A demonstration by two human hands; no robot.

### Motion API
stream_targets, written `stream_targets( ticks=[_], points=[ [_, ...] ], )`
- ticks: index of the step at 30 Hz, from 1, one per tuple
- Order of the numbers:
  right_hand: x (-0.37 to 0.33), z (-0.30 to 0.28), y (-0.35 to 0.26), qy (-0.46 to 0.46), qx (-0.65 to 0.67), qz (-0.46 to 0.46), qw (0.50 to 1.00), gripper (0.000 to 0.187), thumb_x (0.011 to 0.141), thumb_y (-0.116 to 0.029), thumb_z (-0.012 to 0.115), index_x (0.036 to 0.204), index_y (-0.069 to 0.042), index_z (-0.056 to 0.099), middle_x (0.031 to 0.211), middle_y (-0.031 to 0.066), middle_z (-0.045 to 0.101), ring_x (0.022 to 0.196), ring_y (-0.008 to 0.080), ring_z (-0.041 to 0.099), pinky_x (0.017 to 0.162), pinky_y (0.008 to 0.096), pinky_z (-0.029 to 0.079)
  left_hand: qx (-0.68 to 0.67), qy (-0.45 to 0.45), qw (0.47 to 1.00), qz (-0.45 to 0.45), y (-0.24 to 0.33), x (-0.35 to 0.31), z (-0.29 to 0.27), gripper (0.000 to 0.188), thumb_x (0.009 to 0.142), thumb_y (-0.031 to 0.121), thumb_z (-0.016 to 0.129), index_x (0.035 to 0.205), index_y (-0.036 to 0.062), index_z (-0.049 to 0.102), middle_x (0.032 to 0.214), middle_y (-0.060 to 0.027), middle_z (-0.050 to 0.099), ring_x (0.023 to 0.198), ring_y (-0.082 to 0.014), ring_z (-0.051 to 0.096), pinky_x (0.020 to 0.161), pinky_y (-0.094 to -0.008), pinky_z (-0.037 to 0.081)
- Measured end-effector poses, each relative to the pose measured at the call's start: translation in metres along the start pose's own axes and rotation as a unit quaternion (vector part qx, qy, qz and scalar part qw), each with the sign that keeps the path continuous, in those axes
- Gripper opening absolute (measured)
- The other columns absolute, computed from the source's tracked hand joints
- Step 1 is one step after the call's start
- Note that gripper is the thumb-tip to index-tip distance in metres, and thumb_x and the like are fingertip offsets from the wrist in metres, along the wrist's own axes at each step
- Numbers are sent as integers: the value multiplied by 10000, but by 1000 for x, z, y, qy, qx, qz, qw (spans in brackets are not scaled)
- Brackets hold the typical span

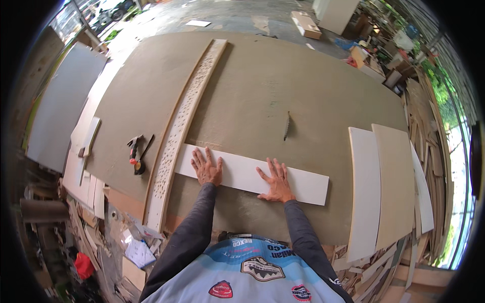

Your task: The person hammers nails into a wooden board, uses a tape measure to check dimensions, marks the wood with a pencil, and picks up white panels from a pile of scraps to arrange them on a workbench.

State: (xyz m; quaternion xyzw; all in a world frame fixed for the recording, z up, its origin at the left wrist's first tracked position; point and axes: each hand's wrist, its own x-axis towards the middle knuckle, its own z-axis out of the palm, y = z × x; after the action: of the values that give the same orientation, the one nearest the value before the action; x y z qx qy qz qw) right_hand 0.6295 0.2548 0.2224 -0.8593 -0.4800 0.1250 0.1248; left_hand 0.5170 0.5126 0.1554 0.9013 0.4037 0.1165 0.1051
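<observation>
A long white board [242, 174] lies flat across the brown saw table [262, 86], its left end butted against a long perforated fence strip [179, 123]. My left hand [206, 166] presses flat on the board near its left end, fingers spread. My right hand [275, 181] lies flat on the board's middle, fingers spread too. Beyond the board, a circular saw blade [287, 125] sticks up through the table, a short way ahead of my right hand.
Two cut panels, one white [365, 192] and one tan [396, 182], rest on the table's right end. A tape measure and dark hand tool [136, 154] lie left of the fence. Offcuts and scrap crowd the floor on both sides; a grey sheet [63, 106] leans at far left.
</observation>
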Motion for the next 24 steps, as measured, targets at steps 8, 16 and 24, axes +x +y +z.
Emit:
stream_targets(
  ticks=[8,16,24],
  points=[
    [-50,0,1,116,80,75,987,871,629,-392,813,1389,-118,486,1545,195,228,1446,365,156,1168,510,150,27,3,1000,6,4,9,8,698,944,503,463,1509,128,296,1581,-210,142,1479,-329,81,1188,-445,33],
    [-330,50,96,468,127,395,780,349,850,-285,656,1051,0,656,1144,142,615,1046,295,557,916,419,429,15,-12,999,51,-48,13,27,671,939,402,510,1499,97,301,1561,-227,202,1468,-357,118,1180,-481,70],
    [-637,87,271,662,358,607,254,551,896,-449,559,1169,29,589,1195,136,605,1045,275,591,917,404,447,-45,-30,999,-10,-29,-58,14,593,868,241,631,1376,-7,453,1447,-264,368,1325,-397,382,1096,-453,316]
  ],
)
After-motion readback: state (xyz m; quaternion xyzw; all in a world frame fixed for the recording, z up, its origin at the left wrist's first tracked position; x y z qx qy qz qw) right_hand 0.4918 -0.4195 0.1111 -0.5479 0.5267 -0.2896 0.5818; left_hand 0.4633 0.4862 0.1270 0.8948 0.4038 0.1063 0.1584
